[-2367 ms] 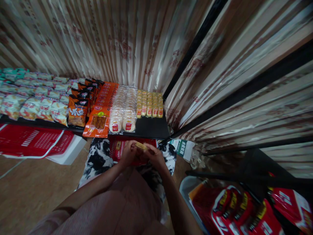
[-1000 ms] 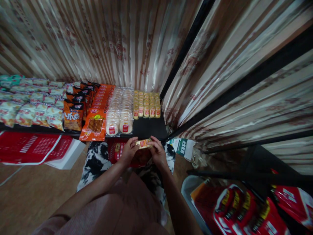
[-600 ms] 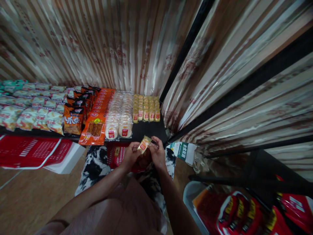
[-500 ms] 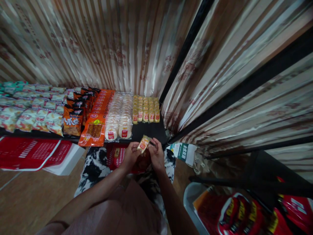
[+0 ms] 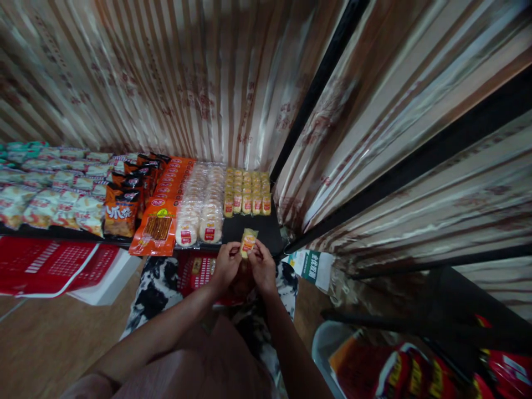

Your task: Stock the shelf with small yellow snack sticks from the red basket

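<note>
Both hands hold one small yellow snack packet (image 5: 248, 241) upright at the front edge of a low black shelf (image 5: 266, 235). My left hand (image 5: 226, 267) pinches its left side and my right hand (image 5: 261, 269) pinches its right side. Just beyond it, rows of the same yellow packets (image 5: 246, 192) stand at the shelf's right end. A red basket (image 5: 198, 270) rests on my lap under the hands.
Round white rice-cracker packs (image 5: 201, 208), orange packs (image 5: 161, 219) and pale snack bags (image 5: 50, 191) fill the shelf leftward. Red baskets (image 5: 54, 265) lie on the floor at left. Striped curtains hang behind. Red bags (image 5: 411, 374) sit at lower right, near a green-and-white box (image 5: 311, 265).
The packet has turned from lying flat between my hands to standing upright, and both hands have lifted it closer to the shelf edge.
</note>
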`<action>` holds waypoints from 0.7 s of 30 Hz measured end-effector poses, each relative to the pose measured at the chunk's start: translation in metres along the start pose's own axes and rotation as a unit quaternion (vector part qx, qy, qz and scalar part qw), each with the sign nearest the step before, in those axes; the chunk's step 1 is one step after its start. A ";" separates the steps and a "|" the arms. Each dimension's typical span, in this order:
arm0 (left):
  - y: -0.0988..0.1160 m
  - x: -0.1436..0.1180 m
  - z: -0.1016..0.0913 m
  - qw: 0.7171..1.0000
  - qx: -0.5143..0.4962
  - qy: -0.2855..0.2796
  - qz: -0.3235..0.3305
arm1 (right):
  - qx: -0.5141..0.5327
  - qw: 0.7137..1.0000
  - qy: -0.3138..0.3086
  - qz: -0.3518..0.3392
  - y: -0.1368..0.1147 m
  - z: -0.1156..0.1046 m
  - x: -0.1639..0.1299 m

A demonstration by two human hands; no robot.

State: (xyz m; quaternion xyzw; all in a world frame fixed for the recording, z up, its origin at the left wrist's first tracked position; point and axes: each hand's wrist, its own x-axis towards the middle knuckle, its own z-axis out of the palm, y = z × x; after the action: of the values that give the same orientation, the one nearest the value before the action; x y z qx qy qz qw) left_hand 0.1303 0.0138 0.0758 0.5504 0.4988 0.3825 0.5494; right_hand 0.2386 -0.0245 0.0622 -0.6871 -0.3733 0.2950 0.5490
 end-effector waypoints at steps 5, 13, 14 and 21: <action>0.004 0.016 0.004 0.994 0.109 -0.013 0.008 | -0.038 0.998 0.019 -0.039 0.000 0.003 0.017; 0.010 0.041 0.018 0.991 0.129 0.027 -0.012 | -0.028 0.997 0.031 -0.065 0.005 0.021 0.048; 0.009 0.044 0.019 0.992 0.125 0.032 -0.013 | -0.030 0.997 0.032 -0.066 0.006 0.024 0.052; 0.014 0.060 0.021 0.986 0.163 0.017 -0.018 | -0.060 0.993 0.053 -0.086 0.013 0.041 0.080</action>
State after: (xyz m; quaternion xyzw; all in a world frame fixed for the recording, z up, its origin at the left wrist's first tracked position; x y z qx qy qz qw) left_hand 0.1649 0.0691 0.0797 0.6168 0.5734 0.2955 0.4510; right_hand 0.2513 0.0628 0.0402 -0.6989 -0.4186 0.1870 0.5490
